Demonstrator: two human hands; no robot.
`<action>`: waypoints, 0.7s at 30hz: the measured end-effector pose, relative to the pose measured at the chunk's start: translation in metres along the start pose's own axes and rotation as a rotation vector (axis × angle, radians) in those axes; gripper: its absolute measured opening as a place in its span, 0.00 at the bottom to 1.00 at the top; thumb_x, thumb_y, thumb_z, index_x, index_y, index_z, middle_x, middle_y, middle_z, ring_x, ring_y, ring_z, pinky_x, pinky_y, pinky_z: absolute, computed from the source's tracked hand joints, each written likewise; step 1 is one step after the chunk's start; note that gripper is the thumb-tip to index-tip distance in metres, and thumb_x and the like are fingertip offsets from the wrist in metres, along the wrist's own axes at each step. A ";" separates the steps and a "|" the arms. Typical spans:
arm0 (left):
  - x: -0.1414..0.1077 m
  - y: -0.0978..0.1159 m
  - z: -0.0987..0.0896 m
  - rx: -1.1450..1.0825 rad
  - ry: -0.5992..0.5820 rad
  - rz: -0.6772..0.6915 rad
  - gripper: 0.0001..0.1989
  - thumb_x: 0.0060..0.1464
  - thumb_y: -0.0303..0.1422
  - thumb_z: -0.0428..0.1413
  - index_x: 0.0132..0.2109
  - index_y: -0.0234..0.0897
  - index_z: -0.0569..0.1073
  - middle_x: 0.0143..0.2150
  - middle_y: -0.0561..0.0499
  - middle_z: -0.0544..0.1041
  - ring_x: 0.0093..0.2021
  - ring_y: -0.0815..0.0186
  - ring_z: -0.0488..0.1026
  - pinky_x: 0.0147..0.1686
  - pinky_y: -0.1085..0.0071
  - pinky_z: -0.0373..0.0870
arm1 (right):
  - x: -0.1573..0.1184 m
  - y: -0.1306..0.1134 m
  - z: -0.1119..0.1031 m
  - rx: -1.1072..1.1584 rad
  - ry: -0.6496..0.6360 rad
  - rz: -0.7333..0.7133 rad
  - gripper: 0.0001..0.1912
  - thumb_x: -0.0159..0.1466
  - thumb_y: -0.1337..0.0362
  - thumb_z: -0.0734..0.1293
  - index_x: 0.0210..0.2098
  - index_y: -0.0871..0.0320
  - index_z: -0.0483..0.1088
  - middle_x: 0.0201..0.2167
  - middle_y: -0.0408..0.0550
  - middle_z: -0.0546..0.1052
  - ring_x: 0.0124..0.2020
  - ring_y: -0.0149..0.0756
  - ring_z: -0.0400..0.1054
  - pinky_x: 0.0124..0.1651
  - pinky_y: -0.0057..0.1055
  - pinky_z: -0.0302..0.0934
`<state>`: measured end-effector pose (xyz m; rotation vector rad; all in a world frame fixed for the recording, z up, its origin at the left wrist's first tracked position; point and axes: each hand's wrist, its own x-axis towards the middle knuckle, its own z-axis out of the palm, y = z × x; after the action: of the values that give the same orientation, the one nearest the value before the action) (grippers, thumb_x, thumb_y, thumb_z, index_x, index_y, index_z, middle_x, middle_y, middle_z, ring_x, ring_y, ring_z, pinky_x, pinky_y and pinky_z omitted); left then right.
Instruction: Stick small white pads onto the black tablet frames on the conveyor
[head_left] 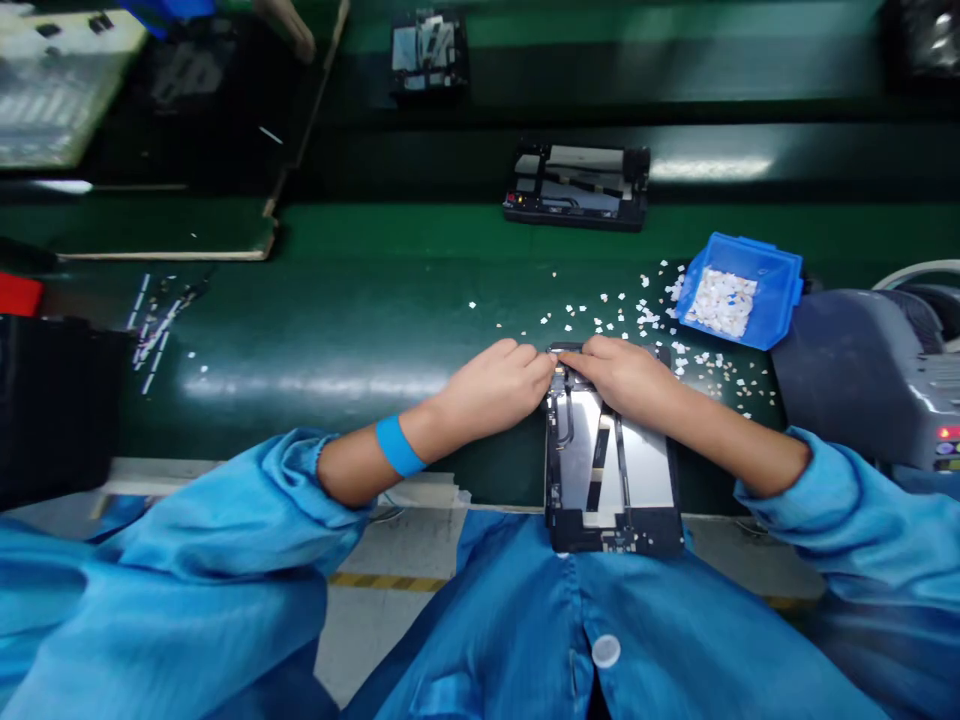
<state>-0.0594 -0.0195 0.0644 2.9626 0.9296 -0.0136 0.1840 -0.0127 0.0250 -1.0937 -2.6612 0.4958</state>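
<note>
Left hand (499, 390) and right hand (626, 375) touching flat, silvery device (613, 450), grip closure unclear, jagged white flakes (644, 311)

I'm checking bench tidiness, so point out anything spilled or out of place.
Small white pieces lie scattered across the green bench beside the blue bin, which holds similar pieces, so they look spilled. The opened tablet juts past the near bench edge, perhaps precariously.

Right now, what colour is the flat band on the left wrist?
Blue: the flat band, head view.
</note>
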 end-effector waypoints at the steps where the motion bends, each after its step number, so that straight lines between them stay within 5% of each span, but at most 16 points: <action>1: 0.001 -0.003 -0.001 -0.007 0.013 -0.003 0.15 0.69 0.24 0.48 0.51 0.32 0.79 0.40 0.42 0.79 0.40 0.57 0.72 0.38 0.61 0.63 | -0.002 0.000 -0.003 0.064 0.044 0.019 0.23 0.73 0.70 0.56 0.61 0.55 0.74 0.43 0.52 0.78 0.42 0.41 0.71 0.47 0.36 0.67; 6: 0.004 -0.010 0.001 0.054 0.042 -0.061 0.15 0.69 0.29 0.51 0.58 0.34 0.77 0.43 0.42 0.80 0.40 0.57 0.73 0.38 0.61 0.64 | -0.065 -0.021 -0.032 0.248 0.428 0.146 0.22 0.73 0.68 0.58 0.61 0.55 0.75 0.45 0.53 0.80 0.45 0.42 0.74 0.48 0.40 0.70; 11: 0.003 0.004 0.007 0.077 0.072 -0.030 0.21 0.65 0.23 0.48 0.60 0.33 0.76 0.43 0.39 0.80 0.39 0.55 0.74 0.36 0.60 0.66 | -0.172 -0.040 -0.048 0.287 0.530 0.482 0.16 0.70 0.64 0.64 0.54 0.50 0.78 0.38 0.48 0.81 0.38 0.41 0.76 0.44 0.40 0.70; 15: 0.005 -0.009 0.017 0.139 0.068 0.025 0.23 0.64 0.25 0.43 0.58 0.37 0.76 0.42 0.41 0.81 0.36 0.53 0.74 0.35 0.57 0.68 | -0.239 -0.010 -0.047 0.490 1.048 1.032 0.12 0.65 0.55 0.69 0.44 0.54 0.75 0.29 0.42 0.76 0.26 0.33 0.68 0.30 0.31 0.64; 17: 0.009 -0.019 0.021 0.078 0.118 0.033 0.22 0.64 0.28 0.44 0.57 0.39 0.76 0.44 0.41 0.82 0.38 0.50 0.76 0.38 0.54 0.71 | -0.265 0.015 -0.047 0.713 1.304 1.174 0.16 0.59 0.52 0.73 0.39 0.54 0.70 0.25 0.38 0.71 0.21 0.28 0.62 0.23 0.25 0.57; 21: 0.012 -0.021 0.017 -0.055 0.158 -0.055 0.24 0.64 0.35 0.43 0.57 0.39 0.78 0.47 0.37 0.82 0.43 0.41 0.79 0.43 0.46 0.74 | -0.284 0.049 -0.045 0.988 1.326 1.217 0.23 0.52 0.48 0.77 0.35 0.55 0.68 0.25 0.38 0.72 0.18 0.24 0.61 0.18 0.21 0.51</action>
<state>-0.0613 0.0040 0.0464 2.9202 1.0111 0.2447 0.4283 -0.1726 0.0260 -1.6055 -0.3434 0.7132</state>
